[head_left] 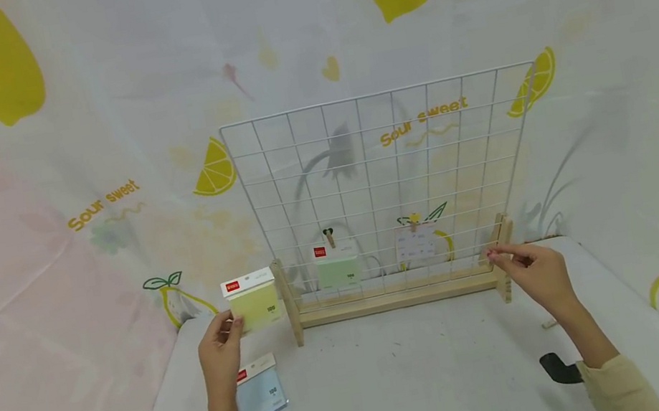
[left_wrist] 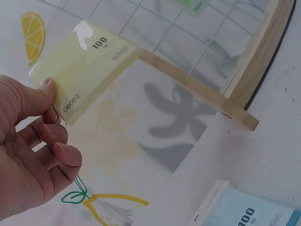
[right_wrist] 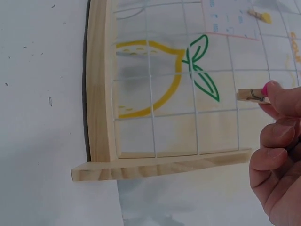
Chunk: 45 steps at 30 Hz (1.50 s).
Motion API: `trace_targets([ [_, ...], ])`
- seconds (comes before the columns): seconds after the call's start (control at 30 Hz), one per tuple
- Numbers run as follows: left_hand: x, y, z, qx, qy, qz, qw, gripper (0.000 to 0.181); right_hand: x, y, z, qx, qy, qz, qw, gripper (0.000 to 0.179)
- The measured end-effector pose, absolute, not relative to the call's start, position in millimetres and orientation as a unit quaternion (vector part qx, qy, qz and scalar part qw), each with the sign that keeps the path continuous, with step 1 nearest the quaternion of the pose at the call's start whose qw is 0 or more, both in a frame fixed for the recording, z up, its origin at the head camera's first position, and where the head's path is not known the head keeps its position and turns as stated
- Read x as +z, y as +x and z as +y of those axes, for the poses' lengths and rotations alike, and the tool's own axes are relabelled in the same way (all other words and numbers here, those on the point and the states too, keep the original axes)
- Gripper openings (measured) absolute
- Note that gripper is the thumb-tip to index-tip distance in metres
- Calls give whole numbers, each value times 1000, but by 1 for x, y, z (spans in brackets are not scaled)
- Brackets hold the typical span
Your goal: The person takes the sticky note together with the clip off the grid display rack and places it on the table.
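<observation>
My left hand (head_left: 221, 351) pinches a yellow sticky note pack (head_left: 255, 307) by its lower left edge, left of the wire grid rack (head_left: 353, 187). In the left wrist view the pack (left_wrist: 89, 66) shows "100" and "D6002" through clear wrapping. Near the rack's right foot, my right hand (head_left: 536, 269) holds a small wooden clothespin (right_wrist: 252, 95) with a pink end between thumb and finger. On the grid hang a green sticky note pack (head_left: 338, 267) and a pale printed card (head_left: 416, 243), each under a small clip. A blue sticky note pack (head_left: 260, 393) lies below my left hand.
The grid stands in a wooden base (head_left: 398, 301) on a white table (head_left: 398, 383). Another small wooden piece (head_left: 548, 324) lies beside my right forearm. Behind is a lemon-print cloth (head_left: 288, 38).
</observation>
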<state>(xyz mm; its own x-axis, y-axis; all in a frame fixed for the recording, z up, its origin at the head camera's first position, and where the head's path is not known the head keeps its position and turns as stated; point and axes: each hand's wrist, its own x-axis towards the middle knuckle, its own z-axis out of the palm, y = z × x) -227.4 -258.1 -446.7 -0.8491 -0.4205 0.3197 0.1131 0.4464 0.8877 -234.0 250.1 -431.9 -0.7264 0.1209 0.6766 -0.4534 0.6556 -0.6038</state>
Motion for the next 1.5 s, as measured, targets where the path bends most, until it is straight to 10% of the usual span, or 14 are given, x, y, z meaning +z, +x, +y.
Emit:
trace_targets([
  [1.5, -486, -207, -295, -444, 207, -860, 146, 29, -489, -222, 288, 352, -80, -905, 227, 28],
])
